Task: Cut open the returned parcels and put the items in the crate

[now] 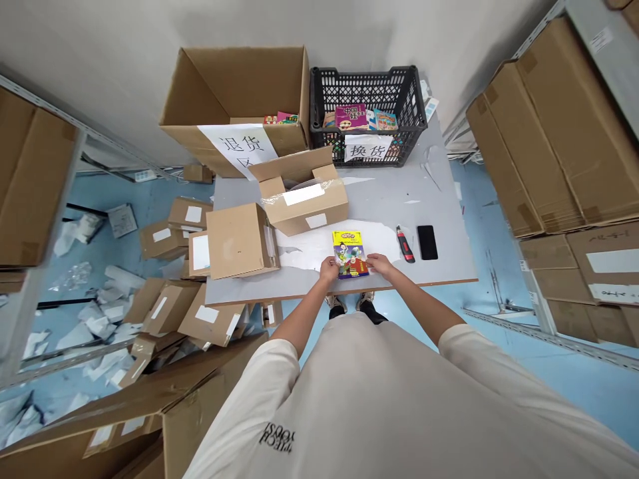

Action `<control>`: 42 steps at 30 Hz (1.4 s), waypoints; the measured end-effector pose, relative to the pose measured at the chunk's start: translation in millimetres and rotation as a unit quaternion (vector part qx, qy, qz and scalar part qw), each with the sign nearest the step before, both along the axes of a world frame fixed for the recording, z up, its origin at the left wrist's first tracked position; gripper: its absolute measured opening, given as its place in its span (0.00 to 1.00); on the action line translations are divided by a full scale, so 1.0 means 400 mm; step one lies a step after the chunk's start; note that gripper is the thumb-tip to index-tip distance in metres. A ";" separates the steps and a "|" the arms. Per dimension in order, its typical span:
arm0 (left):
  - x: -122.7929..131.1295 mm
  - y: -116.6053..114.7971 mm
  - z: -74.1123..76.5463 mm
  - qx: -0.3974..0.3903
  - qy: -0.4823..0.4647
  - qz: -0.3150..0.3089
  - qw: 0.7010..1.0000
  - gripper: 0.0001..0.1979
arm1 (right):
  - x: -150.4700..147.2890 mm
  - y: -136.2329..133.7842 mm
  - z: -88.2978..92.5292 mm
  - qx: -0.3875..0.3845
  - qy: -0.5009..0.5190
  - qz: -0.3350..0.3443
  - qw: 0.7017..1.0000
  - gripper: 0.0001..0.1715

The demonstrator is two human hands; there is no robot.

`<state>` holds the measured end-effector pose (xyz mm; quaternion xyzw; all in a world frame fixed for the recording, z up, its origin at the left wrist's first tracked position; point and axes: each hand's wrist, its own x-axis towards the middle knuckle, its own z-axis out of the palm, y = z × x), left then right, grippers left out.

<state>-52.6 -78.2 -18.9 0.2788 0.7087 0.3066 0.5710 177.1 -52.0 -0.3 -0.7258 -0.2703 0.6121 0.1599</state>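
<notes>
A colourful book with a yellow top and cartoon figures lies near the table's front edge, facing me. My left hand grips its lower left edge, the fingers curled there. At the opposite edge, my right hand holds the book with its thumb and fingers. To the right lie a red and black box cutter and a black phone. Behind the book and to its left stands an opened cardboard box with clear tape hanging from it.
A closed carton sits at the table's left. Along the back stand a large labelled cardboard box and a black plastic crate, both with books inside. Cartons and white wrappings cover the floor at left; shelves with boxes flank both sides.
</notes>
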 end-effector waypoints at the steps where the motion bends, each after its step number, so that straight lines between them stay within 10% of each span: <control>1: 0.007 0.005 0.012 -0.002 -0.007 0.004 1.000 0.17 | 0.010 0.004 0.008 0.005 0.007 0.003 1.000 0.18; 17: 0.145 0.220 0.251 0.164 0.027 -0.038 0.985 0.16 | 0.144 0.136 0.264 0.270 0.084 -0.047 0.958 0.25; 23: 0.223 0.263 0.327 0.197 -0.077 -0.075 0.975 0.15 | 0.091 0.123 0.331 0.375 -0.088 0.107 0.917 0.17; 31: 0.210 0.279 0.339 0.194 -0.066 0.001 0.979 0.13 | 0.078 0.107 0.318 0.485 -0.140 0.229 0.832 0.21; 42: 0.118 0.307 0.352 0.201 -0.067 -0.022 0.977 0.09 | 0.153 0.177 0.295 0.282 0.041 -0.010 0.958 0.27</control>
